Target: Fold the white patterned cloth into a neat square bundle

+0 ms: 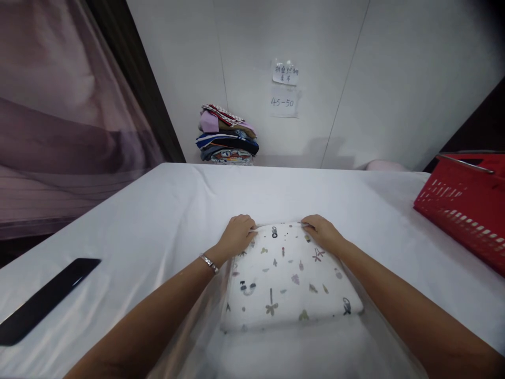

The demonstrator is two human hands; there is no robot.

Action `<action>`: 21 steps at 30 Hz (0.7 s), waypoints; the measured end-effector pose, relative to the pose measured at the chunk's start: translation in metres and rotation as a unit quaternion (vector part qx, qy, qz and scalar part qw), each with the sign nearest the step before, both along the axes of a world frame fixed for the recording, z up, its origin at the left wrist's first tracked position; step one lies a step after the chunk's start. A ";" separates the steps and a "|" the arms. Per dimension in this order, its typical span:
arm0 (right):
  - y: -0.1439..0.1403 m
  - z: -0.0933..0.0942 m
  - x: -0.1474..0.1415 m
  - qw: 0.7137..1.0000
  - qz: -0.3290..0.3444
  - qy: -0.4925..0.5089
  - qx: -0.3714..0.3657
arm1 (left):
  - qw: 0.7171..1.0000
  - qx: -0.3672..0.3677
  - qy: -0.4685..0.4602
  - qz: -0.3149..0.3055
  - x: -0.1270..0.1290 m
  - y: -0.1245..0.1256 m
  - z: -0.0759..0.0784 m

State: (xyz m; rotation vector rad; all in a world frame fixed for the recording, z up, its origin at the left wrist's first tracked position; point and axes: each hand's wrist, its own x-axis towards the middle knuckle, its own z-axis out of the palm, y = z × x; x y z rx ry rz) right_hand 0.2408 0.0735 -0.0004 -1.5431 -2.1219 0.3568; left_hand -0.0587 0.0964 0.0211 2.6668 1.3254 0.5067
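A folded white cloth with small printed figures lies on the white table in front of me, inside a clear plastic bag whose edges show around it. My left hand, with a bracelet on the wrist, grips the far left corner of the bundle. My right hand grips the far right corner. The fingers of both hands are curled over the far edge, pinching the plastic there.
A stack of folded colourful clothes sits at the table's far edge against the white wall. A red plastic basket stands at the right. A long black flat object lies near the left edge. Two paper notes hang on the wall.
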 end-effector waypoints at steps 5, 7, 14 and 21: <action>0.000 0.005 -0.003 1.000 -0.008 0.015 0.007 | 0.993 -0.068 -0.075 0.060 0.000 -0.004 0.000; 0.002 0.007 -0.004 0.999 -0.026 0.037 -0.003 | 0.987 -0.103 -0.075 0.101 0.001 -0.003 -0.001; 0.014 0.003 -0.007 0.996 -0.075 0.007 -0.055 | 0.982 -0.100 -0.050 0.155 0.011 0.002 -0.007; 0.019 -0.002 -0.011 0.993 -0.103 -0.036 -0.034 | 0.983 -0.053 -0.008 0.175 0.015 0.005 -0.012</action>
